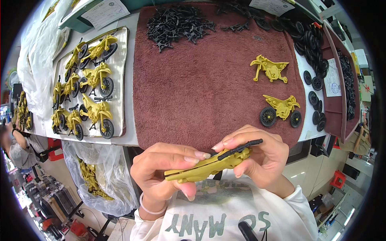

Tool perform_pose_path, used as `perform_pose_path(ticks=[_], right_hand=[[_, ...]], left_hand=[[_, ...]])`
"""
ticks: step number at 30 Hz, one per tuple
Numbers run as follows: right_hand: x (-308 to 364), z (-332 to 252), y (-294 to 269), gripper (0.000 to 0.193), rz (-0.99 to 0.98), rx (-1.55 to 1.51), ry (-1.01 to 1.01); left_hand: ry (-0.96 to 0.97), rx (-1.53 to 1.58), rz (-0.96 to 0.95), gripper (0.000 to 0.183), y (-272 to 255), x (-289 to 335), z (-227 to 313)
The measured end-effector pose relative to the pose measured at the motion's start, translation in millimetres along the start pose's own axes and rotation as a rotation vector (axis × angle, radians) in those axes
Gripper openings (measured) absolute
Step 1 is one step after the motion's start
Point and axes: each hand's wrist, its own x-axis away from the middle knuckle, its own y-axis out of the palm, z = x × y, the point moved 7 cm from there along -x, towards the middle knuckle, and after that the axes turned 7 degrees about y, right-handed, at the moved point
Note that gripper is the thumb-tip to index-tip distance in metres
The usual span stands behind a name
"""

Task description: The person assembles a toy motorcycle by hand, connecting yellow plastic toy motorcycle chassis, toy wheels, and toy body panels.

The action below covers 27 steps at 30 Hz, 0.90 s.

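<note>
One toy motorcycle between both hands

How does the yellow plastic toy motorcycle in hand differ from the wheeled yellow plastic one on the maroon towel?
The held motorcycle sits between left hand and right hand; the wheeled motorcycle rests on the towel.
The held motorcycle carries a black handlebar; the wheeled motorcycle shows none.
The wheeled motorcycle has two black wheels; none show on the held motorcycle.
Both are yellow.
</note>
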Motion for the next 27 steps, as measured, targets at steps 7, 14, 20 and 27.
perform_pose_path(ticks=[7, 14, 20, 27], right_hand=[[-0.5, -1.9, -1.6, 0.039, 0.017, 0.051, -0.050], [-3.4, -4.3, -5.5, 0.038, 0.047, 0.157, -0.112], [-3.6, -6.3, -5.1, 0.038, 0.072, 0.200, -0.123], [-1.5, -4.2, -2.9, 0.037, 0.098, 0.222, -0.156]], left_hand=[[-0.010, 0.077, 0.012, 0.046, -1.1, 4.2, -6.3], [-0.142, 0.125, -0.043, 0.027, 8.1, -0.1, -3.6], [-0.184, 0.054, -0.010, 0.028, 3.8, 4.4, -0.1], [-0.190, 0.040, 0.003, 0.027, 7.0, 5.9, -0.3]])
